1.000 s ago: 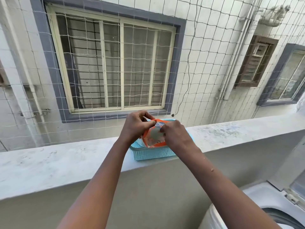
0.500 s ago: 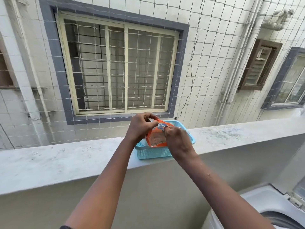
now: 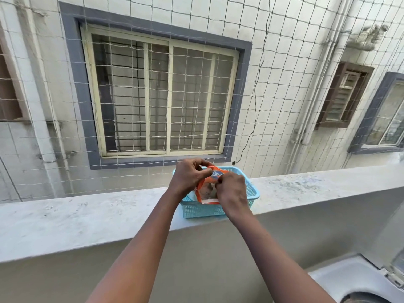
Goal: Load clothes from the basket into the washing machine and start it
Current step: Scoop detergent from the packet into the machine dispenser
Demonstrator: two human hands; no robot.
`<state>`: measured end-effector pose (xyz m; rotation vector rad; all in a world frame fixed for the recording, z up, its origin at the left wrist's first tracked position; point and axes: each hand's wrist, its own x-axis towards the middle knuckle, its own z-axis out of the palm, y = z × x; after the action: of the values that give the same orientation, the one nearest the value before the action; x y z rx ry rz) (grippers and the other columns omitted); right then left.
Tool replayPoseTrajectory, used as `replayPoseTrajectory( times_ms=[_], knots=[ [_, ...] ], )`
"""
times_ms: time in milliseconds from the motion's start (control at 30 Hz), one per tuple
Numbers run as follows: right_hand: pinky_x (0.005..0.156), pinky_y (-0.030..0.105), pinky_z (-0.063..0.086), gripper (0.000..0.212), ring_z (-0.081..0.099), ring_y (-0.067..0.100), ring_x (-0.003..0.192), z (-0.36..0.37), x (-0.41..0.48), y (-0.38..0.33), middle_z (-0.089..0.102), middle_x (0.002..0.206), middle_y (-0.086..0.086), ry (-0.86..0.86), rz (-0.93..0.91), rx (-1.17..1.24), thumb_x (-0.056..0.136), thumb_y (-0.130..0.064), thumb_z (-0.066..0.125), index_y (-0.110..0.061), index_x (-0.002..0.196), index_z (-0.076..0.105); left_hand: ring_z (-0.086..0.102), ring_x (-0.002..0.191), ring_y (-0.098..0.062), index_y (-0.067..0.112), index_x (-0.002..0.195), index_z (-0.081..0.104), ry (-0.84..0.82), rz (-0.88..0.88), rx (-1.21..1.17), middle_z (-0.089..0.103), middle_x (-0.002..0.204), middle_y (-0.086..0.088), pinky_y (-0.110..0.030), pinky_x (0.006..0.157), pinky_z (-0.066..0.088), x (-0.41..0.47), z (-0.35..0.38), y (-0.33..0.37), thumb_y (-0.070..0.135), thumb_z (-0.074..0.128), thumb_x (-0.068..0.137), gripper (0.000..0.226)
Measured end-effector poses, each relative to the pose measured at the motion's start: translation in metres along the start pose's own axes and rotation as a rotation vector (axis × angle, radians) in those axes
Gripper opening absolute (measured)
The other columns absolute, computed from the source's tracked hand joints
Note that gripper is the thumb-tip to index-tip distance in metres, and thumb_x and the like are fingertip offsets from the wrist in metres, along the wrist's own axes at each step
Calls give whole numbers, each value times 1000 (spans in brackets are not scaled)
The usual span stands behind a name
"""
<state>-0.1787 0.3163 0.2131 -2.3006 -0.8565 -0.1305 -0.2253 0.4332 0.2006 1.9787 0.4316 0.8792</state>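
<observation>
Now | left hand [image 3: 189, 176], right hand [image 3: 232, 192] pinch orange pouch [image 3: 206, 191] | at blue basket [image 3: 203, 209]

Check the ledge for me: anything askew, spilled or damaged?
The blue basket sits skewed at the near edge of the ledge, where it might tip. Left hand and right hand pinch the orange pouch; no spill visible.

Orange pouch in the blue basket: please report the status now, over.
Hands: left hand and right hand pinch top of orange pouch. Pouch stands in blue basket on ledge. No obstruction seen.
</observation>
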Motion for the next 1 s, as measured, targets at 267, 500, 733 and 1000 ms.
replayPoseTrajectory(
  times_ms=[267,500,733,1000],
  knots=[
    [62,25,43,20,66,29,86,17,10,-7,68,96,16,84,177,203,91,-5,48,1,96,66,46,47,-6,20,85,72,-11,-20,-40,56,50,8,-20,49,38,1,-1,-1,11,68,82,11],
    [53,12,33,22,66,27,95,16,12,-1,68,105,16,67,282,304,92,-8,50,1,105,66,57,63,-24,22,80,70,-33,-25,-63,63,65,-13,-38,60,50,1,-2,3,13,69,81,9],
    [66,26,50,23,67,29,91,18,16,-4,67,106,16,62,367,429,92,-13,55,1,107,64,55,69,-23,30,73,65,-45,-26,-68,66,80,-27,-41,65,47,-2,-2,8,16,67,84,18],
    [68,46,60,8,71,35,72,17,27,13,71,83,20,65,438,626,76,0,63,5,81,66,58,67,-24,22,76,67,-8,-45,-2,67,78,-14,-41,64,50,1,-4,12,17,68,85,10]
  ],
)
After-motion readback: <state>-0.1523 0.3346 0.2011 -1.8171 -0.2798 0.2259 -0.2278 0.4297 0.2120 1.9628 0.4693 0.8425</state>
